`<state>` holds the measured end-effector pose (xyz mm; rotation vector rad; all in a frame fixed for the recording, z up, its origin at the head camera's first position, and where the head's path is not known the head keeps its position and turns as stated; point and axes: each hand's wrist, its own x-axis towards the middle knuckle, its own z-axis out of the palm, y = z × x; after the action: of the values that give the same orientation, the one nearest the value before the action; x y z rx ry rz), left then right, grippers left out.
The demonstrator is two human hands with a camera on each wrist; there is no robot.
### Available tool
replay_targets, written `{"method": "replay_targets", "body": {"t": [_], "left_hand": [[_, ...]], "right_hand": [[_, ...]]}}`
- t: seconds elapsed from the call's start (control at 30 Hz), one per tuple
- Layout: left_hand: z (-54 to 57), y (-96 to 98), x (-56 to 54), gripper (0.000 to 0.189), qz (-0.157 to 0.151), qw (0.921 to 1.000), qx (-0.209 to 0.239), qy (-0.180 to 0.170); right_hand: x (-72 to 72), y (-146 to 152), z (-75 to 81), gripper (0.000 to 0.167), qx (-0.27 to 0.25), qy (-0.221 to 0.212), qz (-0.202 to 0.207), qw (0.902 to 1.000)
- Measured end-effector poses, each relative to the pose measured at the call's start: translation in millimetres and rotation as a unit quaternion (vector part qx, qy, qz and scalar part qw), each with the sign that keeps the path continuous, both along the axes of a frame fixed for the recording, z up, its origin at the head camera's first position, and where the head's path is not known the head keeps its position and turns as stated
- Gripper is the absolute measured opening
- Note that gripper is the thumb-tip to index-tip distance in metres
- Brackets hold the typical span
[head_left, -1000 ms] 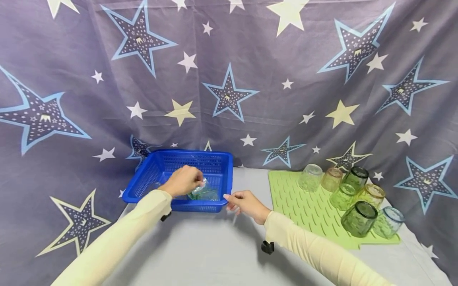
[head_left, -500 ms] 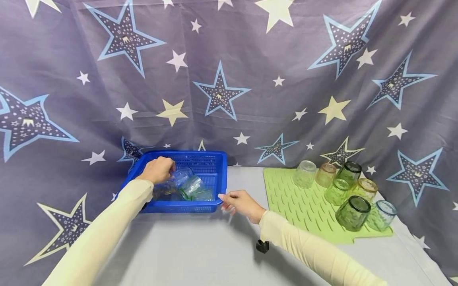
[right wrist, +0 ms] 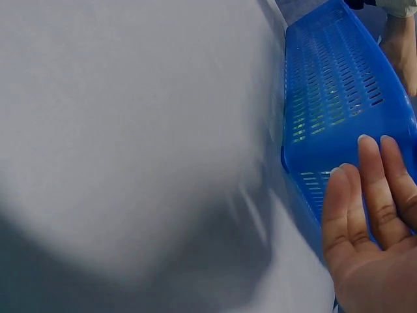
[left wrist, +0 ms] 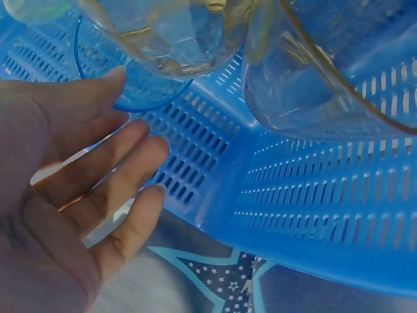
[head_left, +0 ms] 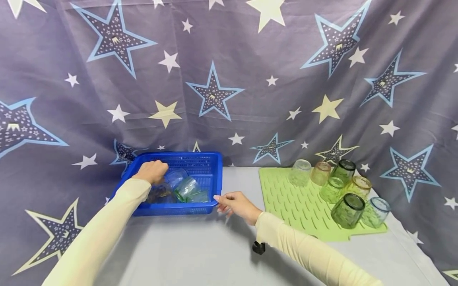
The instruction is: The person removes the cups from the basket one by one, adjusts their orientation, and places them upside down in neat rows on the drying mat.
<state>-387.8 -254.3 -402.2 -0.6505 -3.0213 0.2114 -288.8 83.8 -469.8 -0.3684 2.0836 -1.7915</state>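
My left hand (head_left: 152, 171) reaches down into the left part of a blue plastic basket (head_left: 200, 208). In the left wrist view its fingers (left wrist: 140, 163) are loosely bent and spread, and the thumb lies in front of a blue-rimmed glass (left wrist: 153, 104); whether it touches the glass is unclear. Two amber-tinted glasses, one on the right (left wrist: 313, 85), lie nearby. Further right in the basket lies a green-tinted glass (head_left: 188, 186). At the basket's front right corner, the thumb of my right hand (head_left: 239, 204) touches the rim. The right wrist view shows its other fingers straight beside the outer wall.
On the right, a light green drying mat (head_left: 282, 198) carries several upside-down glasses, among them a dark green one (head_left: 348, 212) and a blue-rimmed one (head_left: 375, 212). A star-printed curtain (head_left: 250, 51) hangs behind the white table (head_left: 179, 254).
My left hand has moved from the middle of the basket to its left part, uncovering the glasses there. My right hand stays at the corner. The view has turned slightly right.
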Motion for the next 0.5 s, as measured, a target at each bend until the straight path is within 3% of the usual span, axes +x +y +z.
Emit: {"method": "replay_targets", "body": {"t": [0.3, 0.5], "left_hand": [[-3.8, 1.5, -1.2, 0.022, -0.065, 0.9913, -0.008, 0.114], [-8.2, 0.6, -7.4, 0.029, -0.085, 0.9856, -0.015, 0.145]], "right_hand": [[-0.4, -1.0, -0.1, 0.046, -0.005, -0.006, 0.001, 1.0000], [-0.7, 1.0, -1.9, 0.048, -0.002, -0.008, -0.002, 1.0000]]}}
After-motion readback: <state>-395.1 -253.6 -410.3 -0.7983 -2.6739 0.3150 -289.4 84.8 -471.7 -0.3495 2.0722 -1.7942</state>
